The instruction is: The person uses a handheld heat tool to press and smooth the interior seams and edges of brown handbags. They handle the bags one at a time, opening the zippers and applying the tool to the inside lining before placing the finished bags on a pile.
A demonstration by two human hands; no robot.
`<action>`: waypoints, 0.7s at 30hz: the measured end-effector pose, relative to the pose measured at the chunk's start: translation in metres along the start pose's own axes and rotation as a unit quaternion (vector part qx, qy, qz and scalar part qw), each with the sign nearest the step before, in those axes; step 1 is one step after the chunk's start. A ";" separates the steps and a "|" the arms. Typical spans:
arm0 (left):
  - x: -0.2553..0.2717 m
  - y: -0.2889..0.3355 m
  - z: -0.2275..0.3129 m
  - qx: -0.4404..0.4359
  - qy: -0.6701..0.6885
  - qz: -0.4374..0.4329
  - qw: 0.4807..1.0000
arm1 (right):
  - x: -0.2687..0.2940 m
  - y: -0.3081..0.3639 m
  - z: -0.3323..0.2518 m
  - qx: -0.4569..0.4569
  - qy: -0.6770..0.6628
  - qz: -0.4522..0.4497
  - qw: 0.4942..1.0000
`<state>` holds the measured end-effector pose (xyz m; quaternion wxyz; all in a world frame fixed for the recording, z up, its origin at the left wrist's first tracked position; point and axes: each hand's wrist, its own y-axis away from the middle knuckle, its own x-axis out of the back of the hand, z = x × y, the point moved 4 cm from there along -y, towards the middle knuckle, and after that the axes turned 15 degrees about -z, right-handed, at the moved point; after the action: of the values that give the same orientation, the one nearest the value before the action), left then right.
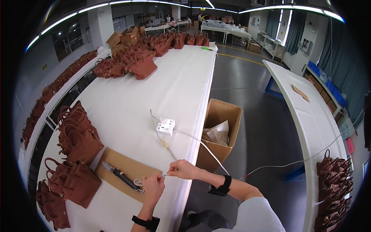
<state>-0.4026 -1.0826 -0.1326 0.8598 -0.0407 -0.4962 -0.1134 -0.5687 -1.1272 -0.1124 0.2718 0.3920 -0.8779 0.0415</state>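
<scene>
Both hands are closed on a grey-white braided power cord (170, 153) over the white table. My left hand (153, 189) grips it near the small hand iron, and my right hand (183, 169) pinches it just to the right, a short stretch showing between them. The small iron (124, 178), with a black handle and pointed metal tip, lies on a brown cardboard sheet (133, 181) left of my hands. Some cord is looped at its handle end. From my right hand the cord runs up to a white power strip (166, 126), passing a yellowish wrapped section.
Reddish-brown handbags (79, 181) stand along the table's left side; more (141, 63) crowd its far end. An open cardboard box (222, 108) holding white packing stands right of the table. A white cable (205, 145) crosses the table edge. Another white table (309, 116) stands across the aisle.
</scene>
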 end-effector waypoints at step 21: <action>0.045 -0.007 0.043 -0.214 0.116 0.071 0.967 | -0.003 0.023 -0.001 -0.059 -0.299 -0.030 0.952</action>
<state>-0.4187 -1.0884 -0.0721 0.8887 -0.2452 -0.3531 -0.1591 -0.5830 -1.1091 -0.1102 0.0203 0.3964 -0.9075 -0.1377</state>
